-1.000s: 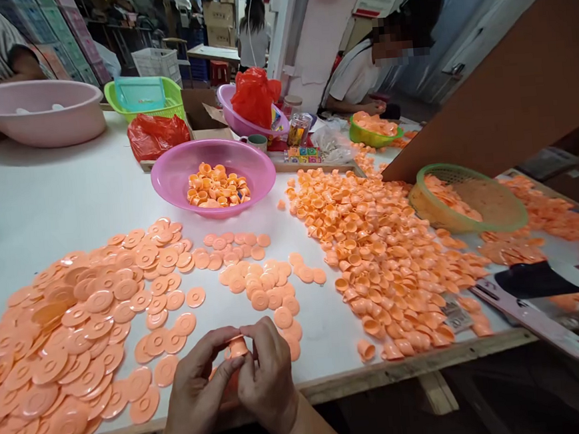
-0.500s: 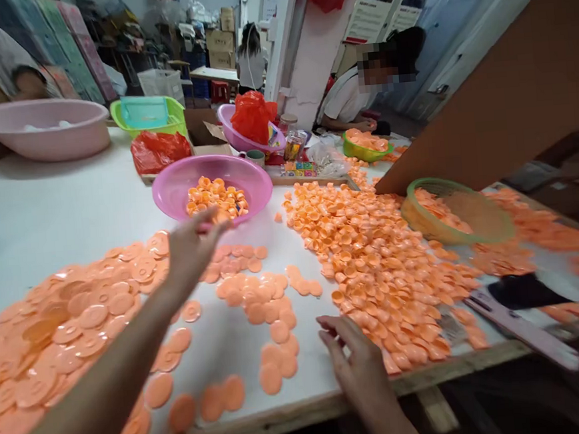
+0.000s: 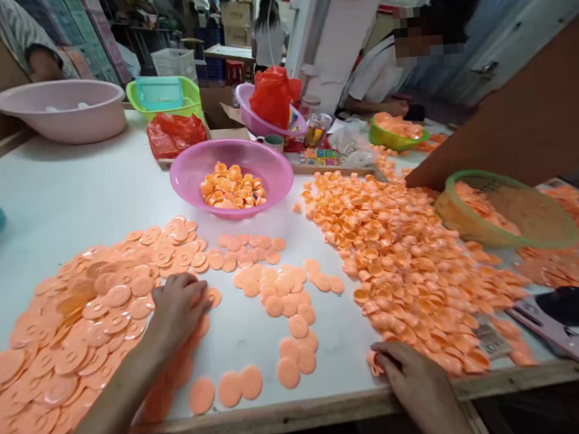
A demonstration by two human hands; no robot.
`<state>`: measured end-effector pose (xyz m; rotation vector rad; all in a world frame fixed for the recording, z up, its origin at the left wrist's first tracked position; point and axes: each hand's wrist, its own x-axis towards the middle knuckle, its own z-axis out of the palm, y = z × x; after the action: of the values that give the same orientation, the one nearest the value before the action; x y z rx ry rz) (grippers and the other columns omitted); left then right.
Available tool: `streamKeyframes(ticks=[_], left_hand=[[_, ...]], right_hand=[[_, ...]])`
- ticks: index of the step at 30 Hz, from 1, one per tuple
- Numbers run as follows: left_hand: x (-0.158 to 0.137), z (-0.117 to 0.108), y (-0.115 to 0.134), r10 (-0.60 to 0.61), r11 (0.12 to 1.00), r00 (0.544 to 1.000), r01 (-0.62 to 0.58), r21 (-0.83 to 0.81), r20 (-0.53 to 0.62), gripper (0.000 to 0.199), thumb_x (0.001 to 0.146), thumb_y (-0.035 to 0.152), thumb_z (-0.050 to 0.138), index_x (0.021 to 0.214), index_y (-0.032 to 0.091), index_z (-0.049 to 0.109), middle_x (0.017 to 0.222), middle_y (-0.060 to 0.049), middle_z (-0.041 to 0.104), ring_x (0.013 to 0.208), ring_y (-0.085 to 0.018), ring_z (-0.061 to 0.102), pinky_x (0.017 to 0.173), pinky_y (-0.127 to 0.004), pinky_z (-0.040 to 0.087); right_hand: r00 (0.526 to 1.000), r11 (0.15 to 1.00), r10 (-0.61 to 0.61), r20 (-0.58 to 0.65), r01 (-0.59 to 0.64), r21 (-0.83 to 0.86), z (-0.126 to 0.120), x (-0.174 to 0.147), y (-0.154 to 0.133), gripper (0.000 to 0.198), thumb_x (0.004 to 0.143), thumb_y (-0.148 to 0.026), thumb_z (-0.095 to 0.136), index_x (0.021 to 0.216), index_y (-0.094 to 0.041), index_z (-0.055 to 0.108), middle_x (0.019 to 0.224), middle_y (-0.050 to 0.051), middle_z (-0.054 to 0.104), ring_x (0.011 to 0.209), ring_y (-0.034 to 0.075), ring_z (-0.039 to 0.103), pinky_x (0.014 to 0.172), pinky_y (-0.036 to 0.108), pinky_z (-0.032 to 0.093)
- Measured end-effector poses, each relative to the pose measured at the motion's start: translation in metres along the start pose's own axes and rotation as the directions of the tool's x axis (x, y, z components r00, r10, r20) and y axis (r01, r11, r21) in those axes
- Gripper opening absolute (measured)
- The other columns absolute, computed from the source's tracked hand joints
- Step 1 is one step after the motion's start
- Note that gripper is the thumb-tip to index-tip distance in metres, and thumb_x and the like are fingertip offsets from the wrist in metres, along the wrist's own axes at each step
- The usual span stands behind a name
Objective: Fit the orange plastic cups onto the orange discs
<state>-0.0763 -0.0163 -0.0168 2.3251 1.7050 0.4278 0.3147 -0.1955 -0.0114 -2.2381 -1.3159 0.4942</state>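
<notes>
My left hand [image 3: 180,307] is at the right edge of a spread pile of flat, round orange plastic discs [image 3: 118,296]. Its bent fingers reach over the discs, slightly apart, and I see nothing held in them. Near the front table edge, my right hand [image 3: 416,375] pinches a small orange cup-shaped piece [image 3: 374,363] between thumb and fingers. Beside it lies a large heap of similar orange cups [image 3: 387,249]. Loose discs [image 3: 286,291] lie between the two hands. Beyond them, a pink bowl [image 3: 185,178] holds several orange pieces.
A green-rimmed sieve basket [image 3: 485,228] with orange pieces stands at the right, by a brown partition [image 3: 516,105]. A pale pink device [image 3: 562,336] juts over the front edge. Red bags, basins and jars line the back. A co-worker [image 3: 383,69] sits at the far right.
My left hand has come back from over the pink bowl down to the discs. My right hand has moved to the cup heap and taken a small cup. The view has shifted left.
</notes>
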Motion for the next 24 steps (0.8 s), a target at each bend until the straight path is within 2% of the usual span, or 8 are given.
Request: streamKeyframes(ticks=[2, 5, 9, 14, 18, 20, 22, 24], left_hand=[[-0.007, 0.003, 0.012, 0.057, 0.998, 0.998, -0.057, -0.022, -0.015, 0.012, 0.083, 0.026, 0.062, 0.083, 0.025, 0.074, 0.102, -0.008, 0.068, 0.100, -0.027, 0.055, 0.079, -0.039, 0.034], [-0.023, 0.010, 0.034, 0.182, 0.981, 0.983, -0.181, -0.077, 0.017, 0.013, 0.082, 0.019, 0.061, 0.077, 0.024, 0.071, 0.099, -0.006, 0.067, 0.097, -0.024, 0.054, 0.079, -0.038, 0.030], [-0.045, 0.018, 0.052, 0.205, 0.972, 0.978, -0.200, -0.120, 0.027, 0.013, 0.084, 0.016, 0.059, 0.086, 0.023, 0.070, 0.096, -0.005, 0.067, 0.090, -0.022, 0.054, 0.077, -0.039, 0.028], [-0.051, 0.024, 0.053, 0.218, 0.957, 0.974, -0.200, -0.211, 0.065, 0.011, 0.085, 0.016, 0.062, 0.084, 0.023, 0.071, 0.090, -0.004, 0.065, 0.087, -0.021, 0.053, 0.076, -0.037, 0.030], [-0.050, 0.024, 0.049, 0.204, 0.940, 0.974, -0.166, -0.299, 0.098, 0.022, 0.093, 0.019, 0.053, 0.082, 0.021, 0.071, 0.085, -0.004, 0.063, 0.086, -0.020, 0.052, 0.076, -0.037, 0.033], [-0.048, 0.019, 0.047, 0.203, 0.925, 0.967, -0.138, -0.353, 0.154, 0.019, 0.090, 0.017, 0.054, 0.086, 0.022, 0.072, 0.089, -0.005, 0.064, 0.088, -0.021, 0.054, 0.078, -0.037, 0.035], [-0.044, 0.012, 0.046, 0.187, 0.886, 0.952, -0.057, -0.460, 0.242, 0.021, 0.084, 0.015, 0.056, 0.092, 0.025, 0.072, 0.094, -0.004, 0.065, 0.090, -0.021, 0.056, 0.078, -0.035, 0.038], [-0.038, 0.007, 0.049, 0.116, 0.827, 0.937, 0.092, -0.554, 0.328, 0.022, 0.081, 0.016, 0.055, 0.092, 0.024, 0.072, 0.091, -0.003, 0.065, 0.083, -0.018, 0.059, 0.073, -0.031, 0.041]], right_hand=[[1.000, 0.996, -0.017, 0.027, 0.015, 0.084, 0.010, 0.002, -0.032, 0.015, 0.068, -0.037, 0.060, 0.067, -0.028, 0.071, 0.072, 0.007, 0.074, 0.068, 0.028, 0.069, 0.064, 0.036, 0.053], [0.986, 0.956, -0.069, 0.153, 0.022, 0.293, 0.037, -0.002, -0.091, 0.012, 0.074, -0.031, 0.057, 0.069, -0.024, 0.065, 0.065, 0.002, 0.069, 0.061, 0.020, 0.064, 0.059, 0.029, 0.050], [0.924, 0.888, -0.153, 0.350, -0.027, 0.459, 0.085, 0.000, -0.146, 0.007, 0.074, -0.020, 0.055, 0.069, -0.021, 0.059, 0.060, -0.002, 0.063, 0.055, 0.015, 0.059, 0.053, 0.024, 0.045], [0.893, 0.895, -0.146, 0.425, -0.064, 0.442, 0.121, 0.003, -0.163, 0.008, 0.073, -0.016, 0.055, 0.066, -0.021, 0.057, 0.055, -0.004, 0.056, 0.053, 0.013, 0.053, 0.049, 0.022, 0.039], [0.895, 0.914, -0.173, 0.411, -0.010, 0.405, 0.131, 0.001, -0.171, 0.013, 0.072, -0.014, 0.055, 0.062, -0.020, 0.052, 0.057, -0.004, 0.054, 0.055, 0.012, 0.050, 0.050, 0.022, 0.036], [0.894, 0.924, -0.185, 0.408, 0.016, 0.383, 0.132, -0.001, -0.175, 0.015, 0.072, -0.013, 0.055, 0.061, -0.020, 0.049, 0.057, -0.004, 0.053, 0.055, 0.012, 0.048, 0.050, 0.022, 0.035], [0.890, 0.929, -0.196, 0.411, 0.034, 0.369, 0.132, -0.001, -0.177, 0.016, 0.072, -0.012, 0.054, 0.061, -0.020, 0.048, 0.057, -0.004, 0.053, 0.056, 0.011, 0.048, 0.051, 0.022, 0.034], [0.887, 0.932, -0.204, 0.414, 0.047, 0.359, 0.131, -0.001, -0.178, 0.016, 0.073, -0.010, 0.053, 0.062, -0.020, 0.048, 0.057, -0.004, 0.052, 0.055, 0.011, 0.048, 0.051, 0.022, 0.034]])
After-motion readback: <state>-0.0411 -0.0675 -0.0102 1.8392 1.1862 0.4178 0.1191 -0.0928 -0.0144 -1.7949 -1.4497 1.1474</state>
